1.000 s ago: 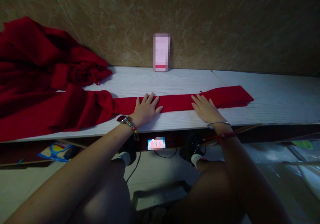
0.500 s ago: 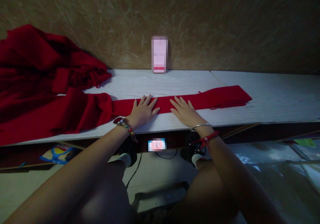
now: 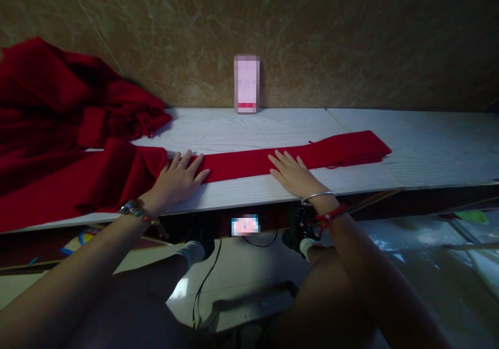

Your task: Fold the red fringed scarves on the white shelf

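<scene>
A long red cloth strip, which looks like a folded scarf (image 3: pixel 237 165), lies flat across the white board. Its right end is a thicker stack of layers, and its left part runs into loose, rumpled folds. My left hand (image 3: pixel 177 177) rests flat on the strip near those folds, fingers spread. Farther right, my right hand (image 3: pixel 293 174) also lies on the strip with its fingers apart. Neither hand grips the cloth. Heaped red fabric with a fringe (image 3: pixel 150 123) is piled at the left against the wall.
The white wood-grain board (image 3: pixel 436 151) meets a brown marbled wall (image 3: pixel 351 42). A phone-like device with a blurred screen (image 3: pixel 247 83) leans there. Below the board's front edge are a small lit screen (image 3: pixel 245 225), a blue-and-yellow packet (image 3: pixel 80 240) and a black cable (image 3: pixel 206 281).
My left hand has slid left along the strip to the rumpled folds. My right hand has stayed almost in place on the cloth.
</scene>
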Demonstrator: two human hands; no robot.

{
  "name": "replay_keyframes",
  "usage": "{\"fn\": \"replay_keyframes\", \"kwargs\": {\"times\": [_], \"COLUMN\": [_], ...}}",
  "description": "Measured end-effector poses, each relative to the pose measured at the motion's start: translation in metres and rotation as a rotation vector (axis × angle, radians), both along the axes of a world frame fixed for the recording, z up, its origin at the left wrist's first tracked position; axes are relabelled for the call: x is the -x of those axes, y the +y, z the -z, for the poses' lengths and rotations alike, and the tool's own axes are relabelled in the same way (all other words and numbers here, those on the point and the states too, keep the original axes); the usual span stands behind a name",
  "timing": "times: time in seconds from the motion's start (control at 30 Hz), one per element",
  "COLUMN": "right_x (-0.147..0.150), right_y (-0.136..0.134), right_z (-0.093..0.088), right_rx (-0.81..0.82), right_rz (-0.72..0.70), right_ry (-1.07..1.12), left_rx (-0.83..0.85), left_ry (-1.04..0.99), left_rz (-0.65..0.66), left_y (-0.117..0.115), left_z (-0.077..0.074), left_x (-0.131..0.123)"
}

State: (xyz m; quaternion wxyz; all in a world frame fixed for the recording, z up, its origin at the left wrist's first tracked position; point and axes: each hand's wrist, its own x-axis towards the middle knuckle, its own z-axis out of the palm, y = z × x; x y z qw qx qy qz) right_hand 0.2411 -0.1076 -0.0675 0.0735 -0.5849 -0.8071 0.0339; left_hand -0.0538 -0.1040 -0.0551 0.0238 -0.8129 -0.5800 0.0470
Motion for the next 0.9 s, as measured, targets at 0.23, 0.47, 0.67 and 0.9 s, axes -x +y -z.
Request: {"fn": "replay_keyframes", "kwargs": {"times": [0.23,0.47,0.67,0.9], "right_x": [0.027,0.04,0.042,0.031], "right_y": [0.001,0.01,0.009,0.007], "right_z": [-0.008,-0.014,-0.01,-0.006], "right_rx": [-0.118,-0.134,-0.12,-0.151], "right_rz": [-0.297,-0.376,-0.447,-0.45], "right_ry": [0.031,-0.014,-0.033,0.018], "left_rx": [0.106,-0.048,0.029,-0.056], "left_ry": [0.008,0.065,0.163,0.071], "left_rz": [0.271,0.21,0.172,0.194], "left_y": [0.007,0.001,0.003,0.005], "left_z": [-0.024,-0.036,-0.033,-0.035], "left_x": [0.01,0.018,0.015,0.025]}}
